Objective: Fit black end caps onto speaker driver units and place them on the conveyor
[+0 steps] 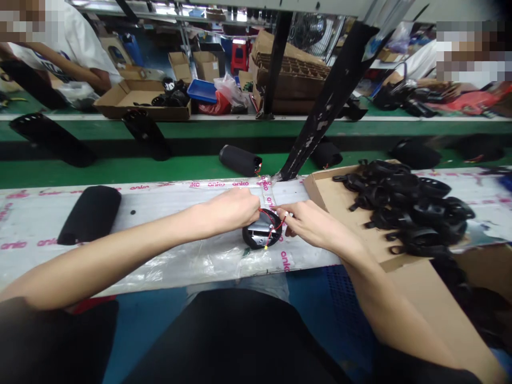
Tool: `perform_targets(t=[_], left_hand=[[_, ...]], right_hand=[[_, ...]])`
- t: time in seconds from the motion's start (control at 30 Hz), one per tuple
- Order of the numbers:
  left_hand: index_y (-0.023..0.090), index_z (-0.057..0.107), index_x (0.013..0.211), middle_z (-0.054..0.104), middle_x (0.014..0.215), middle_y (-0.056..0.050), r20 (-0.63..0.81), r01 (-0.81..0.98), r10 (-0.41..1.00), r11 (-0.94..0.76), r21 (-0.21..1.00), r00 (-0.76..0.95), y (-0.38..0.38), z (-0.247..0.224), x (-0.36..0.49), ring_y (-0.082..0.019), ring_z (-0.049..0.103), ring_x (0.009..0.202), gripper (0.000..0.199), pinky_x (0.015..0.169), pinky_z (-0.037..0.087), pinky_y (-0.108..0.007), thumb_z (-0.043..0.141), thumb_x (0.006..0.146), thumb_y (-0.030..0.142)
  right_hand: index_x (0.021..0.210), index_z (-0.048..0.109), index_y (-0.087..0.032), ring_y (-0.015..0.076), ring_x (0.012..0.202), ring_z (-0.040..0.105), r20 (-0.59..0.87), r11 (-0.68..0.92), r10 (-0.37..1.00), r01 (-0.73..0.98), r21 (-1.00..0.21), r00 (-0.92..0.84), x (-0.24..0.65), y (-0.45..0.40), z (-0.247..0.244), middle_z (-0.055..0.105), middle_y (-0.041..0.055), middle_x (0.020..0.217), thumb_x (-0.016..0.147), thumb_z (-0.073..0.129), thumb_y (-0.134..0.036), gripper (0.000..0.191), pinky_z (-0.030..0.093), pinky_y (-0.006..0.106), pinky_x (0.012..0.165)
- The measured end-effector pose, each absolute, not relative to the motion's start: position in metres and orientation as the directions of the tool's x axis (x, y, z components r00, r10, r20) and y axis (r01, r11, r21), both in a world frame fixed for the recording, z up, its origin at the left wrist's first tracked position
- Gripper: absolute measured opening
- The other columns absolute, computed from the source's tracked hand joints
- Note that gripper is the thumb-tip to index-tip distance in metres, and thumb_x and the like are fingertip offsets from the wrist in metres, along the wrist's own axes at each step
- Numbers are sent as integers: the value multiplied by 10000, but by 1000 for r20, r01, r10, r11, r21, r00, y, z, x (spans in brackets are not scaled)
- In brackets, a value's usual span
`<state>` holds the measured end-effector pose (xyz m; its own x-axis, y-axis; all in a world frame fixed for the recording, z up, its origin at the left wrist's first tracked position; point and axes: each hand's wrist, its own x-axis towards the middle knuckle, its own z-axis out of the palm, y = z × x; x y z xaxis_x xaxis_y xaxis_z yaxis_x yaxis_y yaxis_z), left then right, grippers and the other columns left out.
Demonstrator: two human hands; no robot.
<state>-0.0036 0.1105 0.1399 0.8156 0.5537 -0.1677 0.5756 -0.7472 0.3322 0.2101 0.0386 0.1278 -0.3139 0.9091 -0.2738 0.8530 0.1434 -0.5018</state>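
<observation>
A round black speaker body (262, 242) stands on the plastic-covered bench, its end facing up. Inside the rim I see a silver part and thin red and black wires (276, 226), with a small yellow connector hanging at the front. My left hand (240, 207) is closed at the speaker's upper left rim. A red wire comes out by its fingertips, but what they grip is hidden. At the right rim, my right hand (306, 221) has thumb and finger pinched on a red wire with a white connector.
A black cylindrical speaker (91, 213) lies on the bench to the left. On the right stands a cardboard box (326, 194) heaped with black plastic rings (416, 197). Behind, more speakers (240, 160) lie on the green conveyor, beside a black slanted post (328, 101). Co-workers sit across.
</observation>
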Motion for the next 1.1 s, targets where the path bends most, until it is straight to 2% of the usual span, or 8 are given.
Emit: perform_targets(t=[0.17,0.27,0.37,0.53,0.73,0.87,0.97,1.1], left_hand=[[164,746,787,702,668,-49,-267,558,491,-703,440,829,125,145,-6,-159,530,540,384,604,345,-313,492,1052,278],[178,806,913,778,787,-44,-221,471,422,-705,531,879,136,142,2,-161,597,619,387,624,359,-294,476,1076,298],[208,843,984,803,815,-29,-180,339,290,-722,603,940,146,130,9,-154,611,636,321,642,383,-275,536,1048,278],[235,869,936,823,823,-44,-116,195,157,-758,622,981,160,122,19,-172,636,670,202,667,410,-275,668,957,242],[243,869,908,849,869,-21,-257,254,112,-738,625,960,168,138,28,-166,678,699,176,661,433,-253,705,919,179],[231,825,1052,842,1018,-31,-145,277,244,-695,664,959,162,137,-6,-178,751,880,148,777,501,-236,717,965,280],[192,777,1019,801,1010,-54,-4,288,364,-729,621,931,147,129,-45,-177,730,879,158,812,525,-256,700,994,328],[204,773,1112,778,1127,-106,178,144,289,-814,562,941,124,116,-72,-216,737,1044,194,932,555,-309,637,1062,334]], right_hand=[[875,713,-186,178,661,698,-351,-15,905,806,-591,-240,216,25,119,744,53,713,1123,376,-343,447,435,268,650],[797,682,-193,166,600,646,-356,-25,911,833,-553,-209,209,26,119,726,50,690,1103,426,-343,426,402,274,610],[694,609,-205,151,567,572,-343,-9,922,877,-480,-179,200,28,125,664,35,622,1079,433,-302,435,353,289,606],[664,613,-202,139,538,568,-387,-16,906,899,-438,-172,190,33,137,594,6,534,983,518,-214,333,345,284,605],[682,689,-186,136,525,656,-441,-35,873,876,-481,-207,190,44,139,701,24,621,887,559,-102,257,415,247,564],[664,671,-183,141,528,671,-445,-68,872,850,-522,-204,192,44,136,699,28,618,862,574,-109,233,446,240,551],[624,630,-194,125,502,618,-423,-51,876,829,-557,-231,193,44,133,658,10,571,850,558,-123,247,403,241,530],[580,594,-201,103,476,428,-332,77,892,827,-557,-307,193,46,130,539,-18,487,840,557,-126,273,298,275,525]])
